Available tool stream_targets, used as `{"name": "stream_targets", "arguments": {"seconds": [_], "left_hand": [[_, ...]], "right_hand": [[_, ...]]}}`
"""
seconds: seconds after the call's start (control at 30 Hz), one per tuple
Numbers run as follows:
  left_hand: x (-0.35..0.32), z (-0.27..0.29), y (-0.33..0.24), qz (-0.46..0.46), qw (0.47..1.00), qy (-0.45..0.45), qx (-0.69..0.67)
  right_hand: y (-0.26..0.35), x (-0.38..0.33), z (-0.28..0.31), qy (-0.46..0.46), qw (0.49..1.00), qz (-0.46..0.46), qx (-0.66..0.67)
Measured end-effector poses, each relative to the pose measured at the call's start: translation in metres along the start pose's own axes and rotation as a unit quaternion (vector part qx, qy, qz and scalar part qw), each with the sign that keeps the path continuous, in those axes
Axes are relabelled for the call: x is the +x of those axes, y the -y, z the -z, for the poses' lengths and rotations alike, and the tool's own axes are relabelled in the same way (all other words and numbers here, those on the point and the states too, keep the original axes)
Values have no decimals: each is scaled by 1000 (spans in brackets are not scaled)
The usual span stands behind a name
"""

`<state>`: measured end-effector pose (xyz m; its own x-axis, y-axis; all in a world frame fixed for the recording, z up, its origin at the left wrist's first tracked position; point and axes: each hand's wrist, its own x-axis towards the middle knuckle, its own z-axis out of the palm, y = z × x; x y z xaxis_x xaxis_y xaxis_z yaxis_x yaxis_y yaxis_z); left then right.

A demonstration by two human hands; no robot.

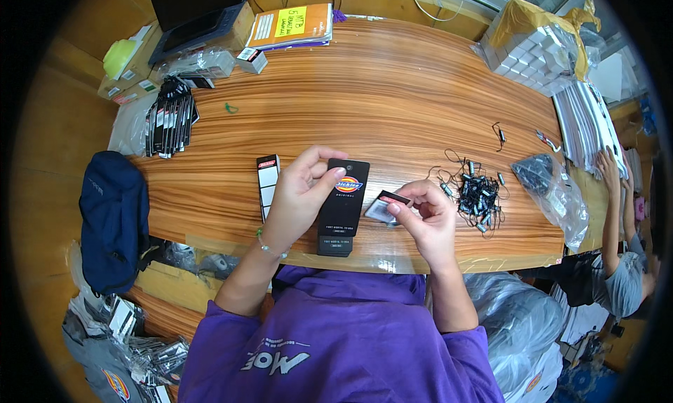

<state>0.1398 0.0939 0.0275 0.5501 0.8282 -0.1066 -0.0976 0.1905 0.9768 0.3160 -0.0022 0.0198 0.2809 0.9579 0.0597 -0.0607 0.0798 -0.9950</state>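
Observation:
My left hand (303, 189) pinches the top edge of a black hang tag (342, 214), which has a small hole and a coloured logo. Just below it, a stack of similar black tags (334, 246) lies at the table's front edge, partly covered. My right hand (431, 217) grips a small black, red and white label card (382, 208), possibly several together. Left of my left hand lies a long black-and-white label tag (267, 179) with a red top, partly hidden by my wrist. A pile of black string loops with small fasteners (478, 198) sits right of my right hand.
Fanned black tags (170, 119) lie at the left, near a laptop-like black device (196, 31) and orange folder (298, 26). Wrapped white boxes (529, 49), paper stacks (589, 126), red-handled cutters (547, 141) and a plastic bag (561, 200) occupy the right, where another person's arms (611, 207) reach in.

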Motion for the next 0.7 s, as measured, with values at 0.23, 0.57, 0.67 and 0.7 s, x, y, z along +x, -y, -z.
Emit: {"name": "stream_targets", "arguments": {"seconds": [0.23, 0.57, 0.67, 0.7], "left_hand": [[4, -11, -3, -32, 999, 6, 9], [6, -13, -4, -45, 999, 4, -5], [5, -13, -7, -45, 999, 0, -13], [5, -12, -4, -53, 999, 2, 3]], "right_hand": [[-4, 10, -15, -24, 967, 175, -182], [-1, 11, -10, -72, 992, 98, -36], [-1, 17, 0, -71, 987, -9, 142], [-2, 19, 2, -70, 978, -24, 198]]}}
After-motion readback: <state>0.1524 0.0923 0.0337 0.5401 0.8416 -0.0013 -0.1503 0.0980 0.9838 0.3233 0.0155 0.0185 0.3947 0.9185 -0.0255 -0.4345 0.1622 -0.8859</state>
